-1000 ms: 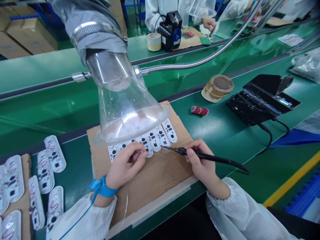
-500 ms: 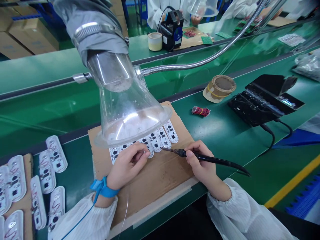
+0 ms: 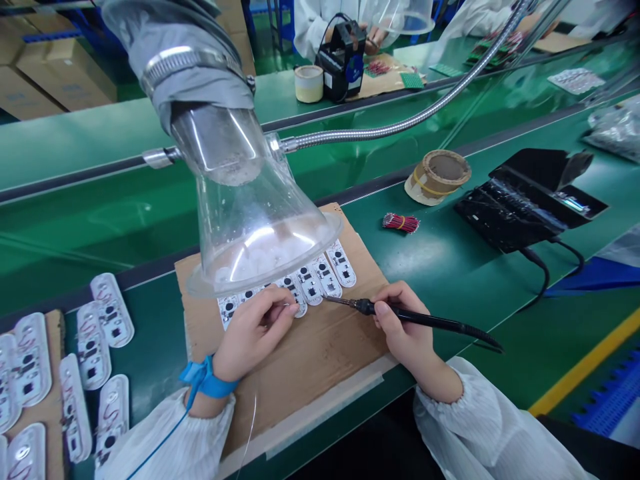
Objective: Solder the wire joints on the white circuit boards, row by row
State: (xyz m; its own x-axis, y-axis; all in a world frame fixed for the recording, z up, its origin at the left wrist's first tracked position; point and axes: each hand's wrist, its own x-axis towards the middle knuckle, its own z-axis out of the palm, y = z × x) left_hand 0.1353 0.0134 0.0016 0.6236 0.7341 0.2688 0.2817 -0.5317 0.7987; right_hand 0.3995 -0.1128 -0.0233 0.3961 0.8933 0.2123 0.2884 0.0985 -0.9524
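Observation:
My right hand (image 3: 404,328) grips a black soldering iron (image 3: 430,321) like a pen, its metal tip pointing left at a row of white oblong circuit boards (image 3: 320,279) on a cardboard sheet (image 3: 310,360). My left hand (image 3: 255,330) is closed in a pinch at the row's near edge, holding a thin solder wire (image 3: 251,417) that trails down toward me. A blue wrist strap (image 3: 203,380) circles my left wrist. A clear fume-extraction funnel (image 3: 245,200) hangs just above the boards and hides part of the row.
Several more white boards (image 3: 95,343) lie at the left. A tape roll (image 3: 438,175), a red wire bundle (image 3: 401,222) and a black soldering station (image 3: 525,197) sit to the right. A flexible metal hose (image 3: 400,120) crosses above. Another person works across the green conveyor.
Both hands hold nearly the same position; the iron's tip stays beside the boards. The view shifted slightly.

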